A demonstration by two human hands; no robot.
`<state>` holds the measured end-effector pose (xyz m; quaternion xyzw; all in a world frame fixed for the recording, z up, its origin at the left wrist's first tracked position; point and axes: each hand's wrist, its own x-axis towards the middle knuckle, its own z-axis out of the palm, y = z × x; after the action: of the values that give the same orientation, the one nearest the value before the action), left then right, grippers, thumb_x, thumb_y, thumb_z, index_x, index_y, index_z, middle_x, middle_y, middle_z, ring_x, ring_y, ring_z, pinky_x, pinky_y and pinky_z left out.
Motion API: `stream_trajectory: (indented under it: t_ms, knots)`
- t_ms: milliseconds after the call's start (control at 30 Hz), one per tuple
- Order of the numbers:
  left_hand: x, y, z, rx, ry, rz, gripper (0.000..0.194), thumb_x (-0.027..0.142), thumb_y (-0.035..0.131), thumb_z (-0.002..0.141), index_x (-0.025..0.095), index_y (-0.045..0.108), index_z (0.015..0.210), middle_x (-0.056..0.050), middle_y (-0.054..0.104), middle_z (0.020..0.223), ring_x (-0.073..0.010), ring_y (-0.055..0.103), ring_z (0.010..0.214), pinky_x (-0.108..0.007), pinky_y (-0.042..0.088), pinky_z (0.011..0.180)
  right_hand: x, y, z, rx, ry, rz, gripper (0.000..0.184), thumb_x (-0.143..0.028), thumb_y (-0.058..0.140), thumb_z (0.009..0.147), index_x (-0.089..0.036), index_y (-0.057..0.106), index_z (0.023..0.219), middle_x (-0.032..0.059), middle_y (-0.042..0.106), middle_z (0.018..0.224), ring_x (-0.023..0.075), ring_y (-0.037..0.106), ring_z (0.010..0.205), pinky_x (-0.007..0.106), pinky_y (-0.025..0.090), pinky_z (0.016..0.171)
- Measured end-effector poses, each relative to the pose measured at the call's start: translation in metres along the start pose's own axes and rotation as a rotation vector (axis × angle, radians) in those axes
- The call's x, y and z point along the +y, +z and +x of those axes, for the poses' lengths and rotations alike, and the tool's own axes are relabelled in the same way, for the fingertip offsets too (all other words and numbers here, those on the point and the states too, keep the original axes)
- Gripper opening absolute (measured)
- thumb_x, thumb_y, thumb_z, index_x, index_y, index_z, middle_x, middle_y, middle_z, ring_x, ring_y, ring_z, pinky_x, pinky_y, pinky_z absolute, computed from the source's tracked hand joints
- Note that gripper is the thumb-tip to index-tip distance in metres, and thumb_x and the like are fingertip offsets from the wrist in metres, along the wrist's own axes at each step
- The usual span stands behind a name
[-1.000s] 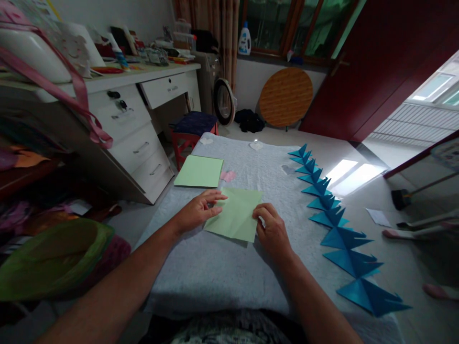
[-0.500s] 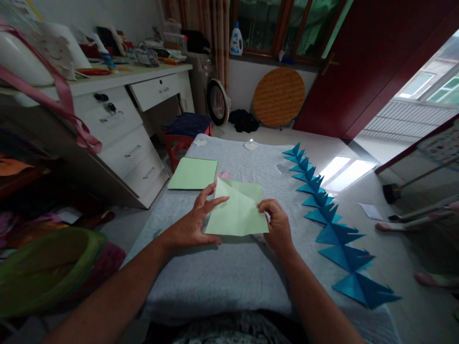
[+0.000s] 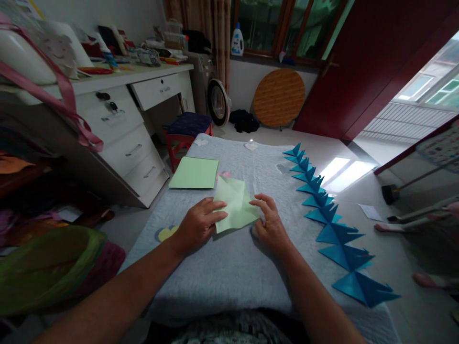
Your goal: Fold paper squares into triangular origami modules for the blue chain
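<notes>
A creased sheet of green paper (image 3: 234,203) is between two hands, above the near middle of a table. The left hand (image 3: 201,222) grasps its left edge; the right hand's (image 3: 270,222) fingers are loosely bent at the right edge, their grip unclear. Just beyond, to the left, lies a green paper stack (image 3: 193,173); blue folded papers (image 3: 353,285) line the right side. A pale cloth (image 3: 222,282) covers the table. Behind stand a stool (image 3: 188,124), a desk (image 3: 125,82) and a washing machine (image 3: 201,64).

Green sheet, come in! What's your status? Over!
Left fingers on green sheet, right fingers spread at its right edge. Sheet bent. Nearest obstacle: green stack, beyond left fingers.
</notes>
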<state>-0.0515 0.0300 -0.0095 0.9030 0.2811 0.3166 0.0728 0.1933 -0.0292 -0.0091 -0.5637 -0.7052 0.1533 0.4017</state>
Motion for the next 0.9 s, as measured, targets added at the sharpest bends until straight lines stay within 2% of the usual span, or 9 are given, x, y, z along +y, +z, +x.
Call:
stream_trajectory:
  t_ms: [100,267,333,467,633,800,833,900]
  knots:
    - [0.001,0.001,0.000,0.017,-0.026,0.061,0.026,0.015,0.056,0.091,0.023,0.075,0.106,-0.009,0.073,0.117,-0.0265,0.064,0.107,-0.048,0.052,0.098,0.000,0.004,-0.004,-0.029,-0.060,-0.116,0.059,-0.003,0.048,0.070,-0.023,0.059,0.124,0.0113,0.045,0.143,0.0282,0.034,0.142,0.054,0.028,0.116]
    - [0.001,0.001,0.002,-0.018,-0.035,-0.005,0.027,0.015,0.054,0.091,0.021,0.075,0.108,-0.010,0.073,0.118,-0.0251,0.064,0.106,-0.047,0.049,0.099,0.000,0.008,-0.004,-0.026,-0.058,-0.212,0.031,-0.009,0.056,0.080,-0.025,0.072,0.101,0.0089,0.052,0.137,0.0303,0.038,0.137,0.054,0.031,0.113]
    - [0.002,0.001,0.002,-0.073,-0.078,-0.004,0.026,0.017,0.058,0.089,0.023,0.077,0.105,-0.009,0.071,0.124,-0.0286,0.060,0.114,-0.051,0.047,0.099,0.002,0.006,-0.003,-0.019,-0.025,-0.249,0.024,-0.010,0.058,0.083,-0.025,0.075,0.092,0.0086,0.055,0.133,0.0305,0.041,0.133,0.053,0.034,0.110]
    - [0.007,-0.002,0.003,-0.126,-0.145,0.098,0.019,0.019,0.068,0.082,0.030,0.080,0.093,-0.007,0.055,0.147,-0.0394,0.037,0.136,-0.063,0.034,0.104,0.005,0.003,-0.002,-0.023,-0.003,-0.284,0.019,-0.012,0.061,0.085,-0.024,0.076,0.085,0.0088,0.062,0.124,0.0296,0.046,0.124,0.050,0.037,0.105]
    - [0.018,-0.006,0.003,-0.124,-0.062,0.194,0.025,0.015,0.070,0.080,0.030,0.077,0.099,-0.004,0.052,0.150,-0.0380,0.033,0.140,-0.061,0.027,0.108,0.008,0.002,-0.003,-0.099,0.019,-0.258,0.022,-0.011,0.061,0.085,-0.025,0.077,0.089,0.0062,0.069,0.104,0.0252,0.054,0.108,0.045,0.038,0.099]
    - [0.026,-0.011,0.003,-0.128,-0.024,0.282,0.034,0.010,0.070,0.075,0.030,0.074,0.102,-0.003,0.051,0.151,-0.0419,0.027,0.145,-0.066,0.016,0.112,0.010,0.001,-0.001,-0.145,0.035,-0.221,0.019,-0.012,0.063,0.085,-0.023,0.077,0.090,0.0059,0.071,0.099,0.0238,0.057,0.103,0.042,0.037,0.097]
    - [0.025,-0.011,0.003,-0.138,0.000,0.270,0.031,0.010,0.070,0.076,0.029,0.074,0.101,-0.004,0.055,0.148,-0.0413,0.029,0.144,-0.065,0.017,0.112,0.010,0.000,-0.001,-0.152,0.038,-0.214,0.018,-0.012,0.063,0.085,-0.023,0.077,0.090,0.0058,0.072,0.098,0.0237,0.058,0.102,0.042,0.037,0.096]
    - [0.023,-0.009,0.004,-0.180,0.075,0.206,0.020,0.012,0.066,0.082,0.025,0.072,0.096,-0.007,0.066,0.133,-0.0366,0.044,0.136,-0.059,0.028,0.110,0.010,-0.001,0.000,-0.166,0.049,-0.202,0.017,-0.012,0.063,0.085,-0.022,0.076,0.089,0.0056,0.072,0.097,0.0234,0.059,0.101,0.041,0.038,0.096]
